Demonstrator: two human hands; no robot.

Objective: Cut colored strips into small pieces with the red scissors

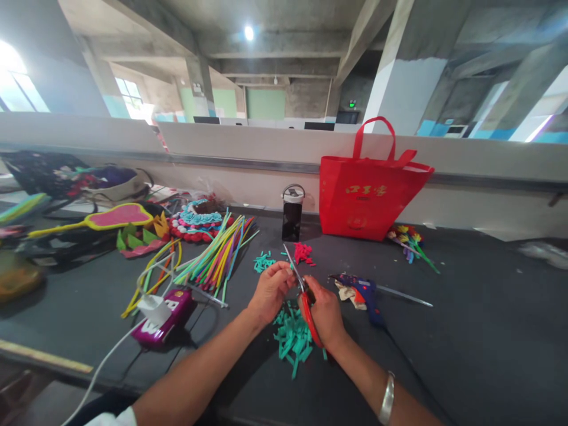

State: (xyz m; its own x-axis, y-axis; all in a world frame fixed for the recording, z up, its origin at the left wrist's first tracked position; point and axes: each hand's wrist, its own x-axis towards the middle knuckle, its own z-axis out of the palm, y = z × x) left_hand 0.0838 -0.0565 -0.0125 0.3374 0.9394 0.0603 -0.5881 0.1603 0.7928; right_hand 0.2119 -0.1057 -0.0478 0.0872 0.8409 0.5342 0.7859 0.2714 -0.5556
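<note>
My right hand [325, 312] is closed around the red handles of a pair of scissors [313, 322], whose blades point up and away to the left. Beside the blades, my left hand [273, 289] is closed in a pinch; what sits between its fingertips is too small to make out. Below both hands lies a heap of cut green strips [293, 337]. Past my fingers are a small pile of teal pieces [263, 262] and a small pile of pink-red pieces [303, 253].
Left are a bundle of coloured fuzzy sticks [222, 251] and a purple power strip [166, 319] with a white plug. A black bottle [291, 219] and a red bag [364, 198] stand at the back. On the right lies a blue glue gun [368, 293] with its cord, near small flowers [410, 239].
</note>
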